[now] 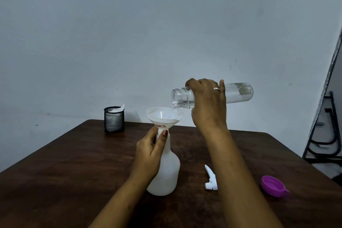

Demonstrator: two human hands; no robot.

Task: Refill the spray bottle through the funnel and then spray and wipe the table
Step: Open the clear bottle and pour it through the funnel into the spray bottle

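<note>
- The white spray bottle (166,172) is standing upright on the dark wooden surface (74,163), near the middle and toward the near edge, with its spray head off.
- A white funnel (162,115) is sitting in the spray bottle's neck, its bowl facing up.
- The left hand (151,150) is gripping the spray bottle's neck just below the funnel bowl, with thumb and fingers curled round it.
- The right hand (209,102) is gripping a clear plastic bottle (238,92) round its middle. A ring (216,88) is showing on one finger.
- The clear bottle is lying almost level in the air, with its open mouth pointing left just above the funnel's right rim and its base pointing right.
- A thin stream of clear liquid (171,109) is running from that mouth into the funnel bowl.
- The white trigger spray head (211,179) is lying on the surface just right of the spray bottle, partly hidden behind the right forearm.
- A purple cap (273,186) is lying open side up on the surface, further right and near the right edge.
- A black mesh cup (114,120) holding something white is standing at the far left corner, well apart from the spray bottle.
</note>
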